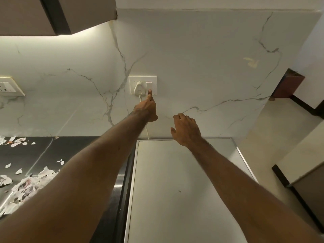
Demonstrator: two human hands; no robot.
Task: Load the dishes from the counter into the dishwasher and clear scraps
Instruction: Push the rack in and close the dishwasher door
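As its forefinger extends, left hand [146, 109] touches switch [149, 86].

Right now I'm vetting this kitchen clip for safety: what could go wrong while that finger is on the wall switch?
1. The left hand presses the white rocker switch right beside the white moulded plug; a slip might knock the plug loose.
2. The left forearm stretches close over the torn white paper scraps on the dark glossy counter and could brush some off the edge.

grey-veined white wall [192, 58], white plug [138, 87], black counter [52, 155].
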